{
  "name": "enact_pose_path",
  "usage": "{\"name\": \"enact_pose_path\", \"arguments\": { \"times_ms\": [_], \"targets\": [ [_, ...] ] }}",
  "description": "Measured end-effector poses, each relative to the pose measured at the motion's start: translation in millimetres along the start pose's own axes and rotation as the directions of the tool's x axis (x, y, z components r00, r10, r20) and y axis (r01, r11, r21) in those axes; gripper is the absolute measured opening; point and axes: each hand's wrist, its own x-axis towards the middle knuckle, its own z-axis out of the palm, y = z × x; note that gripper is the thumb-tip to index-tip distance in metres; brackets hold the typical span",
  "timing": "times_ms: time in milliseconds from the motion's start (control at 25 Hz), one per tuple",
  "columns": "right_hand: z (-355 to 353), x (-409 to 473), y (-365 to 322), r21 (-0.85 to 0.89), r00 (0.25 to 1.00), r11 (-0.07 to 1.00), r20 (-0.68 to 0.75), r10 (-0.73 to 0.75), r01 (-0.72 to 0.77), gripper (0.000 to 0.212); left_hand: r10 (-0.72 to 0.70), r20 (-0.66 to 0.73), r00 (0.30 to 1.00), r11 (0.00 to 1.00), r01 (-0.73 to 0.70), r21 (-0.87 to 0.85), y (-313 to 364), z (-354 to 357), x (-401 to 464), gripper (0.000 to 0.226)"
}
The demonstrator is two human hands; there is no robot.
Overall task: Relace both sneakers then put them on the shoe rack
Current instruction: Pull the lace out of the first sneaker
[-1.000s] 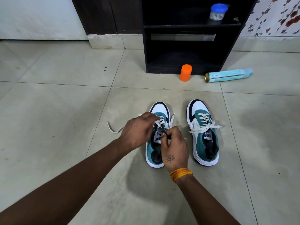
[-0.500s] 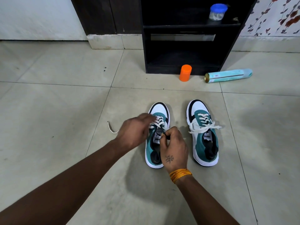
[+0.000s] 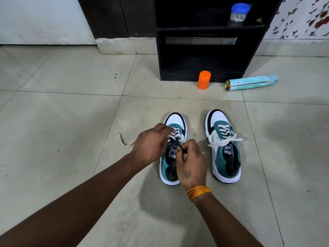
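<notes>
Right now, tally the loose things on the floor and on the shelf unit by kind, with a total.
Teal-and-white sneakers: 2, one being laced, one tied
Orange plastic cylinder: 1
Pale blue spray can lying on its side: 1
Clear jar with blue lid, on the black shelf unit: 1
Total: 5

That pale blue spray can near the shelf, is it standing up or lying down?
Lying down. The spray can rests on its side on the floor tiles, its gold end facing the upright orange cap.
</notes>
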Motion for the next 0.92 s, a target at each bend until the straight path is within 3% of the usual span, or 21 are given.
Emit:
{"name": "enact_pose_path", "arguments": {
  "times_ms": [80, 160, 240, 320, 440, 560, 600, 640, 680, 760, 800, 840, 920],
  "targets": [
    [0, -1, -1, 0.002, 1.0, 1.0, -0.002, -0.004, 0.004, 0.015, 0.013, -0.086, 0.996, 0.998, -0.018, -0.056, 3, 0, 5, 0.019],
    [0, 0, 0, 0.001, 1.0, 1.0, 0.001, -0.012, 0.012, 0.015, -0.257, -0.195, 0.947, 0.946, 0.206, -0.249, -2, 2, 11, 0.014],
    [-1, 0, -1, -0.004, 1.0, 1.0, 0.004, -0.014, 0.014, 0.014, -0.615, -0.096, 0.782, 0.737, 0.528, -0.421, -18, 3, 13, 0.017],
    [0, 1, -1, -0.013, 1.0, 1.0, 0.004, -0.009, 0.009, 0.015, -0.777, 0.049, 0.628, 0.516, 0.679, -0.522, -25, 2, 11, 0.023],
    [-1, 1, 1, -0.015, 1.0, 1.0, 0.004, -0.018, 0.018, 0.015, -0.786, 0.066, 0.615, 0.498, 0.692, -0.523, -23, 0, 4, 0.023],
    [0, 2, 2, -0.012, 1.0, 1.0, 0.011, -0.01, 0.01, 0.018, -0.899, 0.197, 0.391, 0.158, 0.708, -0.688, -26, 3, 2, 0.027],
    [-2, 3, 1, 0.001, 1.0, 1.0, 0.006, 0.006, -0.006, 0.021, -0.914, 0.167, 0.371, 0.151, 0.69, -0.708, -24, 5, -2, 0.039],
    [-4, 5, -1, 0.015, 1.0, 1.0, -0.007, 0.017, -0.017, 0.025, -0.901, 0.075, 0.427, 0.254, 0.661, -0.706, -19, 5, -9, 0.05],
    [-8, 10, -3, 0.026, 1.0, 1.0, -0.019, 0.01, -0.01, 0.028, -0.835, -0.039, 0.549, 0.423, 0.594, -0.684, -11, 5, -17, 0.047],
    [-16, 26, -4, 0.016, 0.997, 0.997, -0.001, -0.082, 0.082, 0.021, -0.569, -0.184, 0.802, 0.693, 0.346, -0.632, 11, 5, -30, 0.017],
    [-20, 36, -4, -0.011, 0.987, 0.987, 0.041, -0.158, 0.158, 0.012, -0.431, -0.194, 0.881, 0.781, 0.257, -0.569, 20, 6, -35, 0.017],
    [-24, 48, -7, -0.059, 0.966, 0.97, 0.119, -0.23, 0.238, 0.008, -0.339, -0.172, 0.925, 0.835, 0.211, -0.508, 26, 8, -39, 0.024],
    [-29, 69, -13, -0.223, 0.873, 0.88, 0.366, -0.323, 0.419, 0.021, -0.281, -0.145, 0.949, 0.885, 0.198, -0.421, 28, 16, -41, 0.028]
  ]
}}
